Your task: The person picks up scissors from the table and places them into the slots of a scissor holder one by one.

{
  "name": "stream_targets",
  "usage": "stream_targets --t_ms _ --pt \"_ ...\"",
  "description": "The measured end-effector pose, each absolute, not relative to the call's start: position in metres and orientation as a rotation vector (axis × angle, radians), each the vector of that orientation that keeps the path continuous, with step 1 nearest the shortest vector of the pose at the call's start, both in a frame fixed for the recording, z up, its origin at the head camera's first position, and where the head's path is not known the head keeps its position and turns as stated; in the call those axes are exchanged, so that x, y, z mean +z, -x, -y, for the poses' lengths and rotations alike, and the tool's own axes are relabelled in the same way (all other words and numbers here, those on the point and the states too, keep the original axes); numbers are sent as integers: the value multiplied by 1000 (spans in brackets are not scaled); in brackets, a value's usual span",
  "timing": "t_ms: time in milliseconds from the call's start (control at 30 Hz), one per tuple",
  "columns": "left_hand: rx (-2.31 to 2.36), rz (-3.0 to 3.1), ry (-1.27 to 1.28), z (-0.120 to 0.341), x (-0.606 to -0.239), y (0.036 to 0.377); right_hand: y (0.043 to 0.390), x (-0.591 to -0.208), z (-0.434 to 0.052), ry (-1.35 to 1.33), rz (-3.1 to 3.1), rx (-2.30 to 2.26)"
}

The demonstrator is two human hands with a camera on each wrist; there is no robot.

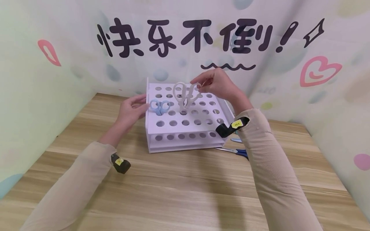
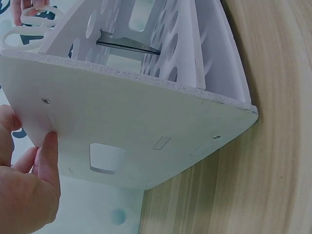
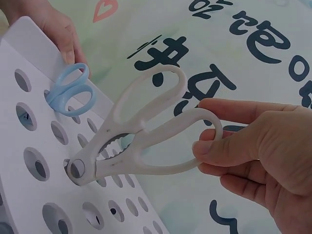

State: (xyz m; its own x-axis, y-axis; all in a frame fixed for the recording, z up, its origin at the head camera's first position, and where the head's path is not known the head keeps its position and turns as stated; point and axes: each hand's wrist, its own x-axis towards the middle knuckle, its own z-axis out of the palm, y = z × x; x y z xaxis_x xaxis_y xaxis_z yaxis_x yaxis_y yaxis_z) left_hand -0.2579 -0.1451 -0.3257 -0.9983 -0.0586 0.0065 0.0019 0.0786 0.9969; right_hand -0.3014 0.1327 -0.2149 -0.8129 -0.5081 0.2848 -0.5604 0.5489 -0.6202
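A white rack (image 1: 173, 128) with rows of round holes stands on the wooden table. My right hand (image 1: 203, 84) pinches one handle loop of white scissors (image 1: 183, 95), whose tip sits in a hole near the rack's middle. The right wrist view shows thumb and fingers of that hand (image 3: 208, 141) closed on the loop of the white scissors (image 3: 141, 131). Small blue scissors (image 1: 159, 106) stand in a hole at the rack's left. My left hand (image 1: 141, 105) rests with straight fingers against the rack's left side; its thumb (image 2: 48, 151) presses the side panel (image 2: 146, 122).
Another pair of blue-handled scissors (image 1: 236, 150) lies on the table behind my right forearm, right of the rack. Patterned walls with black lettering close in the back and both sides. A metal blade (image 2: 129, 45) shows inside the rack between its shelves.
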Motion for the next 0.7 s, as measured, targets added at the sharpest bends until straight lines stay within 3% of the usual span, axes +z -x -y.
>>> stream_targets --t_ms 700 --pt "-2090 2264 -54 145 -327 258 301 -217 -133 -934 2746 1158"
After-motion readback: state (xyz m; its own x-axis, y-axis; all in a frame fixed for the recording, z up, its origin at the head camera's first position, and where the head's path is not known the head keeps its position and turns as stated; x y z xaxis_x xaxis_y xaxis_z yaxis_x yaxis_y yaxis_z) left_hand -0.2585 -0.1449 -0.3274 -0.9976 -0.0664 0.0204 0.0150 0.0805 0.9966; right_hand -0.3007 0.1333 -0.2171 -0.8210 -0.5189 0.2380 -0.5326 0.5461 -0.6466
